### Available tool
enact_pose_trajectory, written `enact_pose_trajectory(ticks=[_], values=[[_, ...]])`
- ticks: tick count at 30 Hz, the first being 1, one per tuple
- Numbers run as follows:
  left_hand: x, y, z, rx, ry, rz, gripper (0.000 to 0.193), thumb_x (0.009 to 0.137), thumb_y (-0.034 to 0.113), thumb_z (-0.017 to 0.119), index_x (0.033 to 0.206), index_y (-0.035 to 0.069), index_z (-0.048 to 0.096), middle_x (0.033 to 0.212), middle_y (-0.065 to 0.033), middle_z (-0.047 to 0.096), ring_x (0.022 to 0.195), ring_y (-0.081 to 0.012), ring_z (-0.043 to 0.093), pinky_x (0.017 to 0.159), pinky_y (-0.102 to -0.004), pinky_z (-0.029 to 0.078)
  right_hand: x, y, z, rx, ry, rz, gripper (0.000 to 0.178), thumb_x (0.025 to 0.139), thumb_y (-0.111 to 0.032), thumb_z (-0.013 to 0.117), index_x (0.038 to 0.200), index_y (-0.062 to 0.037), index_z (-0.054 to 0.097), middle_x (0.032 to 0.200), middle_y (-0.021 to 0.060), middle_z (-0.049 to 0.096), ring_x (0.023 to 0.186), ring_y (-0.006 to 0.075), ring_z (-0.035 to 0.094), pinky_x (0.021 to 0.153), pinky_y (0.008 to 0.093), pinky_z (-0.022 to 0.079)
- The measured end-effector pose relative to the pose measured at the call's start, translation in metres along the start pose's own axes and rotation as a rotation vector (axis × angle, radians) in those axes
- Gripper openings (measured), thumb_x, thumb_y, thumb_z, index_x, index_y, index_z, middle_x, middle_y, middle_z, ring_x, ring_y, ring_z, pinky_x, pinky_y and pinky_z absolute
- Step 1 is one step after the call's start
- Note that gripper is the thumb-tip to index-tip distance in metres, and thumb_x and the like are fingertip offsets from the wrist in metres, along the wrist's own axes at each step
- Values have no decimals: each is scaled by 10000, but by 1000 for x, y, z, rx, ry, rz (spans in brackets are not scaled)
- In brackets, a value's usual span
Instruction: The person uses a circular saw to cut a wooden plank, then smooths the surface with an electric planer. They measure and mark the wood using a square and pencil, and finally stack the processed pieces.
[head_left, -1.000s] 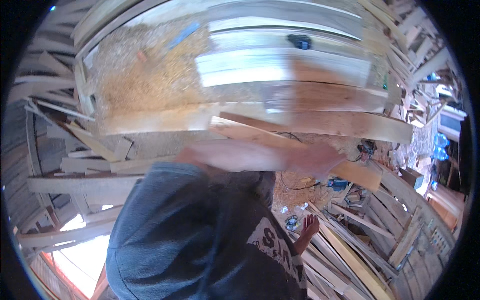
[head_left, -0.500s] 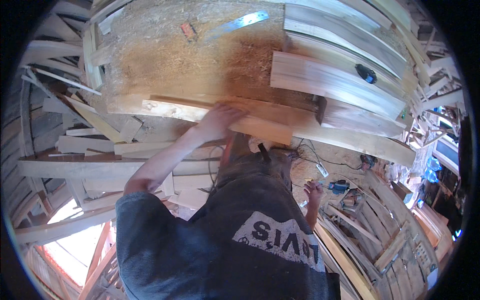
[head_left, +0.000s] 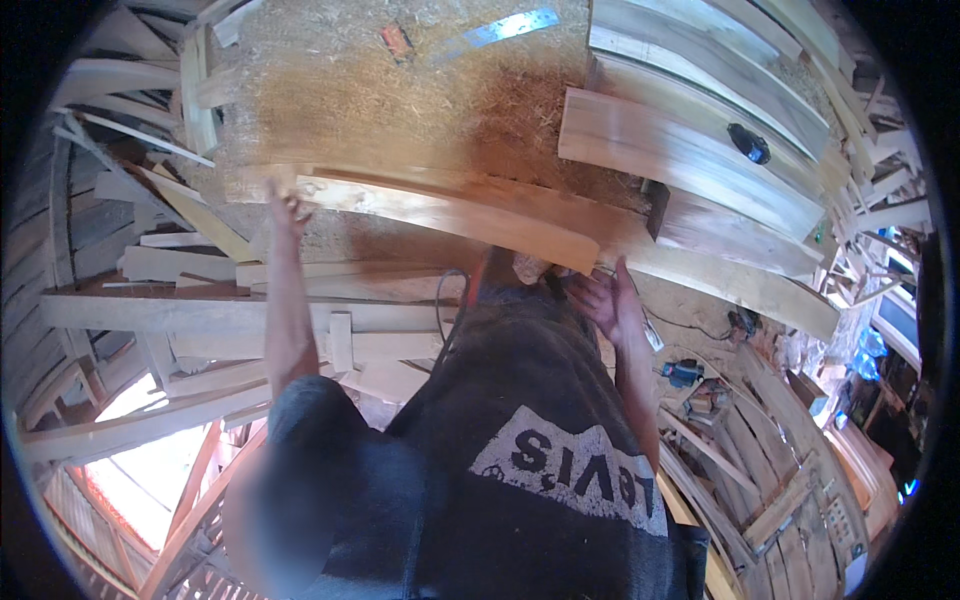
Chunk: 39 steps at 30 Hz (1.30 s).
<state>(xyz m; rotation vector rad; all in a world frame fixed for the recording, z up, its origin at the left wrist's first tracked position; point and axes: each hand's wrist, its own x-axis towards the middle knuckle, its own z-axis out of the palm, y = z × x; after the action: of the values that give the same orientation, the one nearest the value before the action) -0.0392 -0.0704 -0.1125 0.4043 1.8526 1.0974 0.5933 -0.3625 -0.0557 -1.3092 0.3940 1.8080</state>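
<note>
A pale wooden board (head_left: pixel 420 210) lies crosswise in front of my body, its light face toward me. At the board's left end is my left hand (head_left: pixel 288 208), slightly blurred, with fingers apart and close to the end or touching it. Beside the right end, my right hand (head_left: pixel 603 298) has its thumb raised and fingers spread. Its fingertips are by the board's lower right corner, and I cannot tell whether they touch it. Behind the board stretches a work surface (head_left: pixel 330 120) covered in sawdust and shavings.
Several wide planks (head_left: pixel 690 150) lie at the far right, with a small dark object (head_left: pixel 748 143) on them. A metal strip (head_left: pixel 510 27) and an orange-red item (head_left: pixel 396 42) lie at the back. Scrap wood (head_left: pixel 180 265) is piled left. A blue power tool (head_left: pixel 683 373) and cables sit lower right.
My left hand has moved left from the board's middle to its left end. My right hand has come up from the lower right to the board's right end.
</note>
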Motion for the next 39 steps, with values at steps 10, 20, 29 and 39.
enact_pose_trajectory(ticks=[10, 20, 29, 39], values=[[-90, -75, 30, -381, -110, 237, 698, 774, -86, 754, 1392, 44, 457, 1233, -120, 645, 1075, -261, 668, 934, -402, 587, 37, 39, -18, -28, 39, -19, 433, 909, -257, 717, 1283, -67, 613, 1216, 139, 685, 1184, 296, 653, 879, 517, 591], [-89, -94, 47, -61, -169, 128, 736, 802, -46, 757, 1460, -42, 429, 1022, -158, 659, 819, -241, 599, 707, -402, 511, -29, -29, 9, -67, 150, -183, 596, 936, -323, 691, 1446, -85, 494, 1312, 155, 660, 1201, 306, 666, 957, 534, 607], [-69, 16, 68, 363, -2, 134, 1024, 855, 103, 814, 1587, -118, 134, 782, -117, 603, 577, -168, 501, 485, -343, 448, -14, -17, 75, 174, 46, -123, 537, 1017, -338, 638, 1475, -144, 435, 1309, 206, 617, 1149, 440, 673, 936, 570, 620], [-127, -43, 136, 239, 139, 96, 863, 918, 437, 814, 1354, -133, 335, 715, -68, 569, 559, -187, 497, 457, -360, 383, -31, -23, -69, -108, -242, -425, 596, 1055, -328, 593, 1500, 37, 438, 1372, 259, 627, 1108, 396, 724, 891, 465, 644]])
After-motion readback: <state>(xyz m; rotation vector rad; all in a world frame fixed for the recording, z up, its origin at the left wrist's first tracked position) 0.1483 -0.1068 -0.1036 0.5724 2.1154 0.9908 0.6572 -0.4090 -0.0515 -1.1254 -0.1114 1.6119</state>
